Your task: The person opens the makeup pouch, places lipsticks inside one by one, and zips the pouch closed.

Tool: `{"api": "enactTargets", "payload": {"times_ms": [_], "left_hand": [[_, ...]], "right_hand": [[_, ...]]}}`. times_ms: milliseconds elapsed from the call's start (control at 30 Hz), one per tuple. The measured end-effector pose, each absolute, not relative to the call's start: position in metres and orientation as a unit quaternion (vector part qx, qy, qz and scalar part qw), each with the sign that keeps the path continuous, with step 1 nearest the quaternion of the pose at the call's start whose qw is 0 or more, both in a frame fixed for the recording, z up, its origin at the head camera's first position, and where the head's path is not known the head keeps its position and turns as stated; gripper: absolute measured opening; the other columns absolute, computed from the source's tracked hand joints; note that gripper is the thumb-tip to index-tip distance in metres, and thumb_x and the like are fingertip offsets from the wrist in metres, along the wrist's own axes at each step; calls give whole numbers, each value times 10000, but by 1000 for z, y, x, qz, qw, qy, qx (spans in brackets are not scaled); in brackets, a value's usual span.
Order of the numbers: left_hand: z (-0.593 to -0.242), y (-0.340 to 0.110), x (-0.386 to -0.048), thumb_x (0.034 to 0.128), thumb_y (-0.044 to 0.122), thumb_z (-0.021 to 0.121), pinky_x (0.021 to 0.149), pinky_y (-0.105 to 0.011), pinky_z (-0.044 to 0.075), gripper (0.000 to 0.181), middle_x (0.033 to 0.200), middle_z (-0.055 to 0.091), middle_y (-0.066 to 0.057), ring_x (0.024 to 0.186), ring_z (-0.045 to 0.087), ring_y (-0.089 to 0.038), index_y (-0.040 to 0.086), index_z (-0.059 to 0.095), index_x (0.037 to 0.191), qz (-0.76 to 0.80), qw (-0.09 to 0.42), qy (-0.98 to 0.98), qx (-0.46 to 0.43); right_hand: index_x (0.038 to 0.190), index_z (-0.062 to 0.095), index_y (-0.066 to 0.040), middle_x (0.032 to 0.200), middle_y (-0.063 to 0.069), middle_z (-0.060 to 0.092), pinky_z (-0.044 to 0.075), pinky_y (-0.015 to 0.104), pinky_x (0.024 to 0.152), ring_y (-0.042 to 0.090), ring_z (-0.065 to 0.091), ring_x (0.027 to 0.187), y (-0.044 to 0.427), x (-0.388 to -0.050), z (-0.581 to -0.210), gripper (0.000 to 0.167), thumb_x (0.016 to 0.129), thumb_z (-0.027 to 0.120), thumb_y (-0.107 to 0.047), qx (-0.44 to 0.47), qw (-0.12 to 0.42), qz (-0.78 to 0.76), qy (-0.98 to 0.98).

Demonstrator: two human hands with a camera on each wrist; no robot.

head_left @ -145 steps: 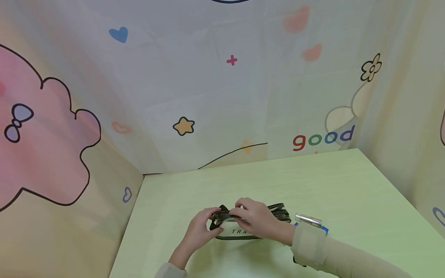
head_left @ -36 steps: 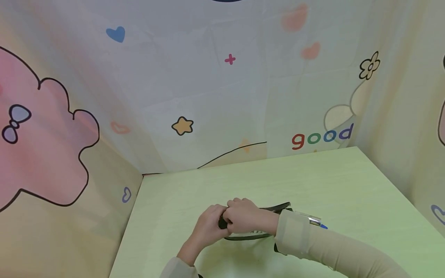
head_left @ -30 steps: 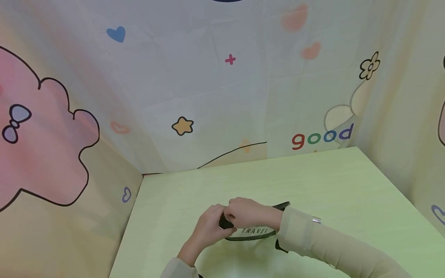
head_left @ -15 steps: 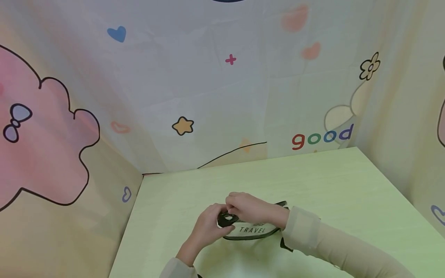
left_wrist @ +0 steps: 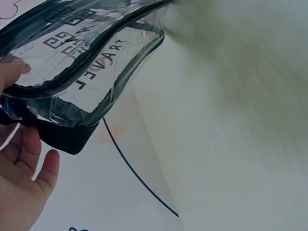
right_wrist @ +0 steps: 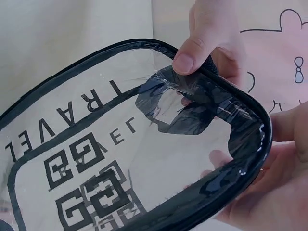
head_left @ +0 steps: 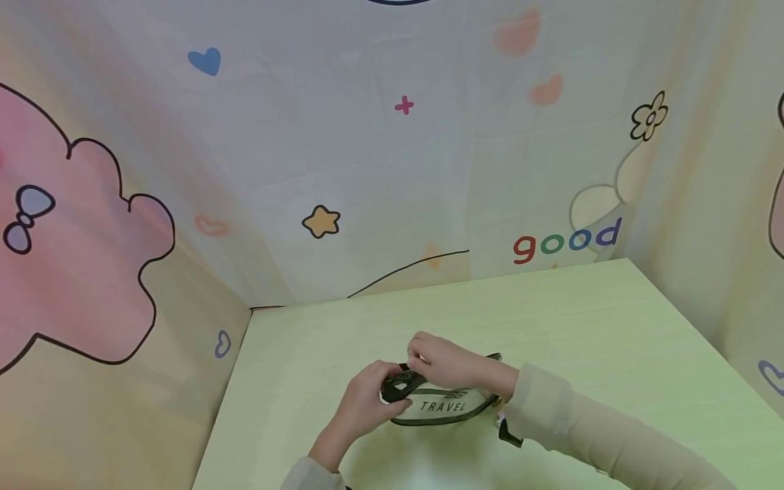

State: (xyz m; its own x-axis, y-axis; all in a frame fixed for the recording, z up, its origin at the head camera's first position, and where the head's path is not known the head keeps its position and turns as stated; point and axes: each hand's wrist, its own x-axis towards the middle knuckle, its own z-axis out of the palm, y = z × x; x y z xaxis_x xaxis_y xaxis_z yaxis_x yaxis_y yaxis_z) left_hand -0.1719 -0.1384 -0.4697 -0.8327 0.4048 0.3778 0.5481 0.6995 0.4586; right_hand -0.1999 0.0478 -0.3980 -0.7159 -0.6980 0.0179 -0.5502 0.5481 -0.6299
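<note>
In the head view, a clear pouch (head_left: 442, 407) with dark edging and "TRAVEL" lettering is held over the table by both hands. My left hand (head_left: 363, 400) grips its left end, thumb at the front. Curled fingers of my right hand (head_left: 442, 359) pinch the upper edge, just right of a black corner piece. In the right wrist view, the left hand (right_wrist: 211, 36) has its thumb on the pouch (right_wrist: 72, 125) rim, while the right hand (right_wrist: 288, 185) is at the rim lower right. Fingers are beside the pouch (left_wrist: 86, 43) in the left wrist view; whose, I cannot tell.
A small black piece (head_left: 510, 434) shows below the right cuff, beside the pouch's right end. The pale green table (head_left: 551, 306) meets a patterned cloth wall (head_left: 367, 163) at the back, with more printed cloth on both sides.
My right hand has moved right and slightly farther back along the upper edge, uncovering the black corner and the lettering. A silver cylinder and blue item seen earlier at the right no longer show.
</note>
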Motion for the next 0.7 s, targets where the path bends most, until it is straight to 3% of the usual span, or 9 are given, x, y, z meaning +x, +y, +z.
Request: {"api": "enactTargets", "payload": {"times_ms": [300,500,700], "left_hand": [[-468,-139,-171,667,250,747,605,-149,403,393,890,592,62,705,461,-18,136,573,1001,-288,142,-908,-269],[-467,-138,-171,668,240,744,597,-152,393,379,881,585,72,693,444,-18,148,571,992,-286,148,-909,-264],[-466,-137,-172,675,329,725,686,-221,430,428,949,610,80,803,507,-56,182,576,1049,-258,163,-917,-255]], "right_hand": [[762,472,-80,868,35,464,350,242,629,131,402,729,53,-203,-400,190,928,387,-117,-346,111,-337,869],[732,504,-92,750,5,454,330,219,587,108,379,644,53,-203,-400,196,910,423,-105,-338,82,-333,876],[708,531,-124,686,-31,464,327,211,565,97,389,622,49,-202,-395,173,879,504,-136,-325,41,-315,891]]}}
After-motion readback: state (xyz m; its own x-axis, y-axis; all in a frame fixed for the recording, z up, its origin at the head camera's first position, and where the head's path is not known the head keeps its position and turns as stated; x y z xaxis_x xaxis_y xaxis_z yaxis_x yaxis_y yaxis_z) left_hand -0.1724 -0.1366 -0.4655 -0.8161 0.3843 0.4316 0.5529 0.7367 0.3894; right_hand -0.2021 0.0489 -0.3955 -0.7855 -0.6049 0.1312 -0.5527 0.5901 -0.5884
